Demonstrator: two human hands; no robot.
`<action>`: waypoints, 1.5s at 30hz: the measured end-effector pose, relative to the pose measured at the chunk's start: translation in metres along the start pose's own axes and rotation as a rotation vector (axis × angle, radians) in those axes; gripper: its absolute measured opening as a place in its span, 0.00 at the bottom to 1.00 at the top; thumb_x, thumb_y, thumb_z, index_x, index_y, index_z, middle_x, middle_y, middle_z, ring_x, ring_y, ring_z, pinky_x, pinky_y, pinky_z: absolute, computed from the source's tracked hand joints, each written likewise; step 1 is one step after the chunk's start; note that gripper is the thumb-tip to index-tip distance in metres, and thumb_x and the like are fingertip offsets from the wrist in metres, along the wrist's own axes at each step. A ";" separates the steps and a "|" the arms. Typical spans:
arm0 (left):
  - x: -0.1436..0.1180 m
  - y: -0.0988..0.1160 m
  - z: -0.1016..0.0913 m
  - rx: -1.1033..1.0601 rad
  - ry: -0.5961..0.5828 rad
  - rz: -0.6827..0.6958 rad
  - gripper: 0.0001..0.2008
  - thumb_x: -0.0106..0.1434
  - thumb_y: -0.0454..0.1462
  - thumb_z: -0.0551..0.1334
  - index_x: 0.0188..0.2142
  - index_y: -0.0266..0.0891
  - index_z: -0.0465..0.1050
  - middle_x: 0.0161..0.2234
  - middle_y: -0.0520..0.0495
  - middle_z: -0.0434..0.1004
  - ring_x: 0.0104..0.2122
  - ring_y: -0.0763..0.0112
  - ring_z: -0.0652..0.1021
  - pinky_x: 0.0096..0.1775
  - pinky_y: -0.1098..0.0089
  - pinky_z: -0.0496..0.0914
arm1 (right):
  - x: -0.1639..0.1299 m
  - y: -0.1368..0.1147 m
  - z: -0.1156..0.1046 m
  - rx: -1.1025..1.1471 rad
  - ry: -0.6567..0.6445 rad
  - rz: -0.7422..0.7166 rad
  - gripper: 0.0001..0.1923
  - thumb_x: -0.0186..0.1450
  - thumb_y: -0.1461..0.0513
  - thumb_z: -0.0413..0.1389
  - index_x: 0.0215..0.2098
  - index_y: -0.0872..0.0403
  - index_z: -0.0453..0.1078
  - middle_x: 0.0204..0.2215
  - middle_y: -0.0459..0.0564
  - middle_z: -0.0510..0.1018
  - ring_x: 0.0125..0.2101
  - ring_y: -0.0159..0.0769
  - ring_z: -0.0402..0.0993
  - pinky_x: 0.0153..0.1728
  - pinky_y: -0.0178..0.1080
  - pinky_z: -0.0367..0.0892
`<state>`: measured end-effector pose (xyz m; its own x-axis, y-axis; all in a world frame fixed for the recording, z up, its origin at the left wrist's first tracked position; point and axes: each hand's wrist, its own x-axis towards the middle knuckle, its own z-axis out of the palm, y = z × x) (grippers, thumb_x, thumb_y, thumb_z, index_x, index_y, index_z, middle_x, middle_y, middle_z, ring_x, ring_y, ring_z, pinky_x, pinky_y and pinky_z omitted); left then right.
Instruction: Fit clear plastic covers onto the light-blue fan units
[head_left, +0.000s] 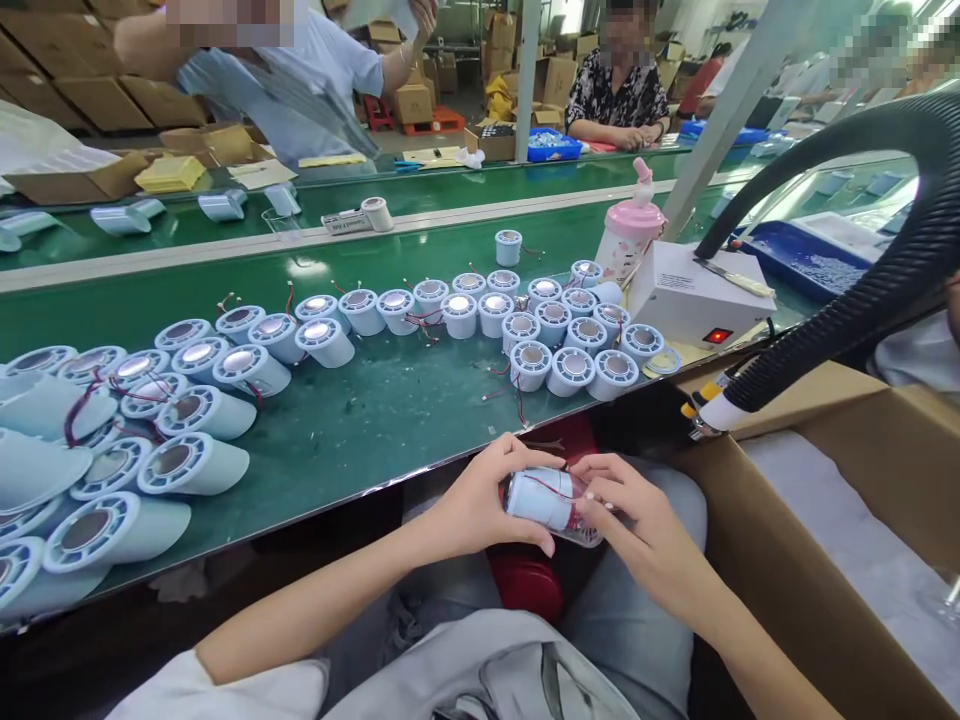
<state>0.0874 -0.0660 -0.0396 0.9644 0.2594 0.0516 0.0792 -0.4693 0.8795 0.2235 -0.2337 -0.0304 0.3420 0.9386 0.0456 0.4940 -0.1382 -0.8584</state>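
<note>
Over my lap, just off the bench edge, my left hand point(491, 495) grips a light-blue cylindrical motor housing point(541, 498) with thumb and fingers around its sides. At the housing's right end, my right hand point(626, 510) has its fingertips pinched near red wires and a clear plastic piece point(589, 535). What exactly those fingertips hold is partly hidden. A thin red wire runs along the housing's side. On the bench nearest my hands stand several similar light-blue housings point(574, 370), upright, with round metal centres and red wires.
The green bench point(390, 420) carries more housings at left. At right are a white box point(697, 290) with a lit red switch, a black flexible hose point(832, 300), a pink-lidded cup point(630, 235) and an open cardboard box point(810, 540). Co-workers sit across the belt.
</note>
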 end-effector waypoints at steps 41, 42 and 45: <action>0.151 -0.020 0.085 -0.804 -0.354 -0.211 0.34 0.38 0.38 0.78 0.47 0.34 0.77 0.44 0.39 0.81 0.47 0.55 0.78 0.53 0.56 0.67 | -0.027 0.127 0.018 0.558 0.957 0.043 0.24 0.55 0.56 0.66 0.46 0.51 0.65 0.48 0.57 0.76 0.48 0.45 0.75 0.45 0.47 0.74; 0.159 -0.020 0.089 -0.800 -0.371 -0.204 0.33 0.38 0.38 0.78 0.46 0.35 0.77 0.43 0.40 0.81 0.46 0.56 0.78 0.53 0.56 0.67 | -0.026 0.131 0.015 0.551 0.987 0.041 0.24 0.54 0.56 0.67 0.45 0.52 0.65 0.47 0.57 0.76 0.48 0.45 0.75 0.45 0.47 0.74; 0.172 -0.020 0.092 -0.788 -0.394 -0.184 0.30 0.40 0.38 0.77 0.44 0.35 0.78 0.43 0.40 0.81 0.45 0.58 0.78 0.53 0.57 0.66 | -0.021 0.138 0.006 0.547 1.016 0.029 0.25 0.52 0.54 0.68 0.44 0.53 0.66 0.46 0.58 0.77 0.47 0.46 0.75 0.44 0.47 0.74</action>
<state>0.2753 -0.0897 -0.0925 0.9816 -0.1030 -0.1606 0.1848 0.3040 0.9346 0.2801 -0.2705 -0.1531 0.9559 0.2157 0.1993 0.1477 0.2335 -0.9611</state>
